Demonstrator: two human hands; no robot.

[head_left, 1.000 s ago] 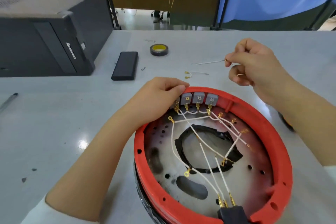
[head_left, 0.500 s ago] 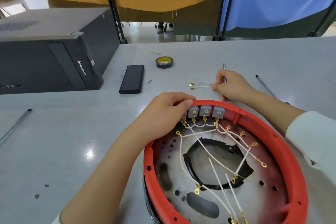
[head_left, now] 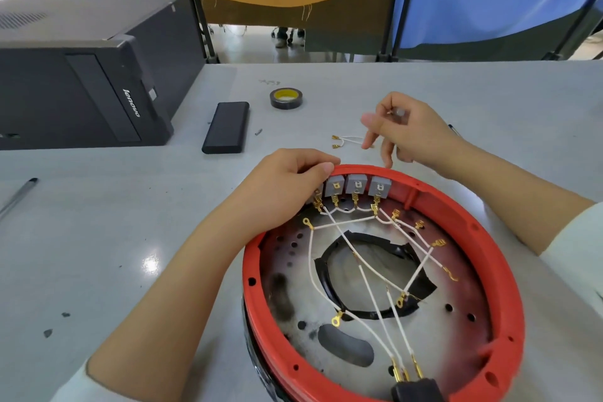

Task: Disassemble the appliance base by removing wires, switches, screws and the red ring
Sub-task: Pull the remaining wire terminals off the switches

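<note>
Closest in, the appliance base point(head_left: 375, 297) lies open side up on the grey desk point(head_left: 98, 238), its glossy red ring point(head_left: 509, 277) rimming a scorched metal plate crossed by thin white wires point(head_left: 368, 290) with brass terminals. At the far rim, the left hand point(head_left: 287, 189) curls its fingers over the ring by the grey block switches point(head_left: 357, 186), likely steadying the base. Beyond, the right hand point(head_left: 411, 130) hovers, blurred, fingers loosely spread, possibly pinching something small; I cannot tell. Removed wires point(head_left: 347, 141) lie beside it; farther off, a tape roll point(head_left: 286, 98) and black computer tower point(head_left: 81, 81).
</note>
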